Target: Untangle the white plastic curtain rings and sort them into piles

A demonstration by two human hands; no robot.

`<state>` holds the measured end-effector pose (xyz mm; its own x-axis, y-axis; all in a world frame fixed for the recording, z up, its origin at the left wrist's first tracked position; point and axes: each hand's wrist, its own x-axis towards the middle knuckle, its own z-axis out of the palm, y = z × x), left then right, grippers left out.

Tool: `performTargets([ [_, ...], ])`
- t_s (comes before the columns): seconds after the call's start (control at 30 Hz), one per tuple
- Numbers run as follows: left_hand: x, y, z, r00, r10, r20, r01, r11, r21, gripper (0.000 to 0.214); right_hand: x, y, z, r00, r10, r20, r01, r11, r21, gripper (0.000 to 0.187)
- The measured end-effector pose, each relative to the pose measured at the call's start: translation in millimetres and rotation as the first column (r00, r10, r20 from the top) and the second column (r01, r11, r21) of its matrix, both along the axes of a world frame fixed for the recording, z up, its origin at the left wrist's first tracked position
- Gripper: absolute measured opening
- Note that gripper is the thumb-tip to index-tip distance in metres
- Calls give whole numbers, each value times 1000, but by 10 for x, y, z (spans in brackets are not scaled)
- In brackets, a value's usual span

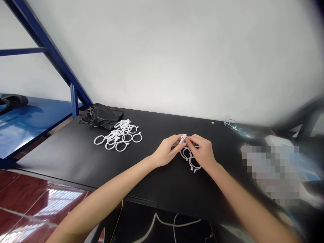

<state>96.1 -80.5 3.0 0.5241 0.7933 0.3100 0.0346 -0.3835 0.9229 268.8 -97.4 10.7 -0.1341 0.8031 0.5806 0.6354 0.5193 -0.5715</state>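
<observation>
My left hand (167, 151) and my right hand (203, 151) meet above the black table (157, 182), fingertips pinched together on a small white plastic ring (184, 136), which looks like a curtain ring with an eyelet. My fingers hide most of it. Several more white rings (194, 167) lie on the table just beneath, partly covered by my right hand. Farther left is a loose heap of similar white rings (122, 150), each with a little eyelet on its rim.
Behind the heap lies a crumpled black plastic bag (105, 116). Eyeglasses (231, 128) rest near the wall at the back right. A blurred-out package (273, 175) sits at the right. Pale cables (174, 224) hang below the table's front edge, and a blue metal frame (50, 50) rises at the left.
</observation>
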Motion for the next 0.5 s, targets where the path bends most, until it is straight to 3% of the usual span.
performTargets([
  [0.13,-49,45,20,997,-36,68,44,992,-118,39,25,-34,29,998,30,-46,-30,1000,10,18],
  [0.27,-114,107,45,999,35,32,-32,996,-86,38,10,-77,53,987,66,-149,-71,997,-29,18],
  [0.5,-175,132,63,998,17,-60,-20,999,-49,36,-24,-105,43,986,99,-135,-106,993,-44,14],
])
